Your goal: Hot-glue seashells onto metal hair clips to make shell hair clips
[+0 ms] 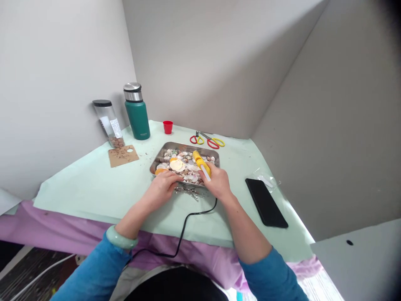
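Observation:
A metal tray (pixel 216 159) full of several seashells sits in the middle of the pale green table cover. My right hand (pixel 217 182) grips a yellow glue gun (pixel 200 162) whose nozzle end lies over the tray's right side; its black cord (pixel 183 232) runs back off the table's front edge. My left hand (pixel 163 187) rests at the tray's near rim, fingers curled on something small that I cannot make out. A cluster of small metal pieces (pixel 188 191) lies on the cover between my hands.
A green flask (pixel 137 112), a clear jar (pixel 109 123) and a brown card (pixel 123 155) stand at the back left. A red cup (pixel 168 126) and scissors (pixel 207 140) lie behind the tray. A black phone (pixel 265 202) lies right. Walls enclose the table.

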